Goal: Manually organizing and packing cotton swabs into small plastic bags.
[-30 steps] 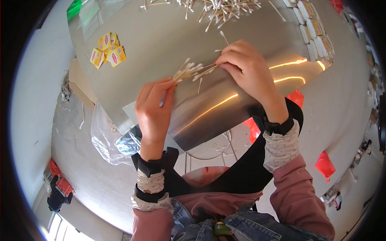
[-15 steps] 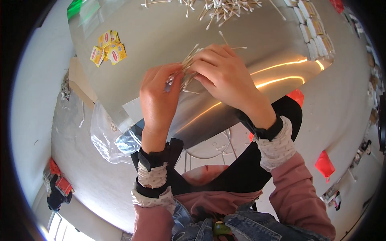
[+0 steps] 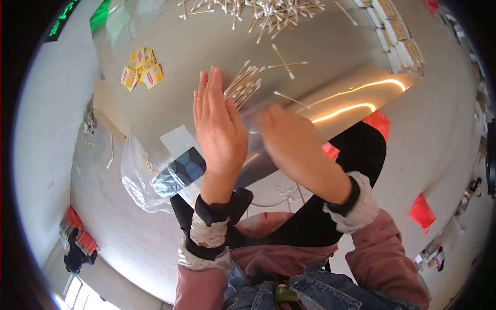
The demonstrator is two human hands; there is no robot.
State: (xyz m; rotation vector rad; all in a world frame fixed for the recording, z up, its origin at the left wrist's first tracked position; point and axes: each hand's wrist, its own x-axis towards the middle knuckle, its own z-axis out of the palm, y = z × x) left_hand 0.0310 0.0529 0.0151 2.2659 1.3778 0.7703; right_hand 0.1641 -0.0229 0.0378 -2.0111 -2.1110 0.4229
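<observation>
A small bundle of cotton swabs (image 3: 244, 87) lies on the shiny metal table (image 3: 186, 46), roughly lined up. My left hand (image 3: 221, 129) stands beside its left side, fingers stretched out and holding nothing. To the bundle's lower right is my right hand (image 3: 294, 147), smeared by motion, so its fingers cannot be made out. A faint blurred patch lies between the hands. One loose swab (image 3: 292, 100) rests right of the bundle, and a crossed pair of swabs (image 3: 287, 64) sits beyond it. At the far side spreads a large loose pile of swabs (image 3: 276, 13).
Several yellow packets (image 3: 143, 70) lie at the far left. Stacked small white-and-yellow packs (image 3: 398, 36) line the right edge. A clear plastic bag (image 3: 139, 181) hangs off the table's near left corner, by a dark patterned sheet (image 3: 187, 165). My knees are below the near edge.
The swabs that were between my hands now lie on the table. My left hand has opened and straightened; my right hand has drawn back toward me.
</observation>
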